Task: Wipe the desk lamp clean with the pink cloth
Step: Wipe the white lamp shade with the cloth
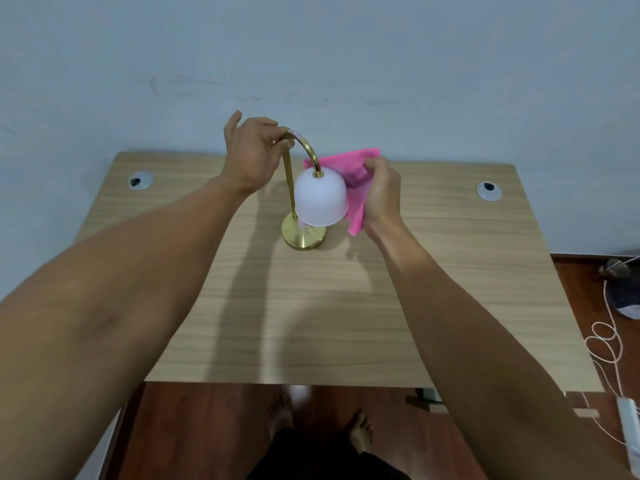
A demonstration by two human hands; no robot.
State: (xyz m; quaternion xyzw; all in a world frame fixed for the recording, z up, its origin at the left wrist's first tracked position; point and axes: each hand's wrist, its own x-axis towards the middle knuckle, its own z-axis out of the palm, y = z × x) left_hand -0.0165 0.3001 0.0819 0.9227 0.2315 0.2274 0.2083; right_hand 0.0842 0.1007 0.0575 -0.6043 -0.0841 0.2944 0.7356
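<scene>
A small desk lamp stands upright at the back middle of the wooden desk (311, 306). It has a round gold base (299, 239), a curved gold neck (309, 148) and a white bell-shaped shade (320, 200). My left hand (251, 152) pinches the top of the neck's arch. My right hand (379, 197) holds the pink cloth (349, 168) bunched against the right side of the shade. Part of the cloth hangs below that hand, and part sticks up behind the neck.
Two grey cable grommets (140, 180) (489, 191) sit near the desk's back corners. A pale wall rises right behind the desk. On the red-brown floor at right lie a looped cord (606, 341), a white power strip (631, 431) and a dark object (625, 296). My bare feet show below the desk's front edge.
</scene>
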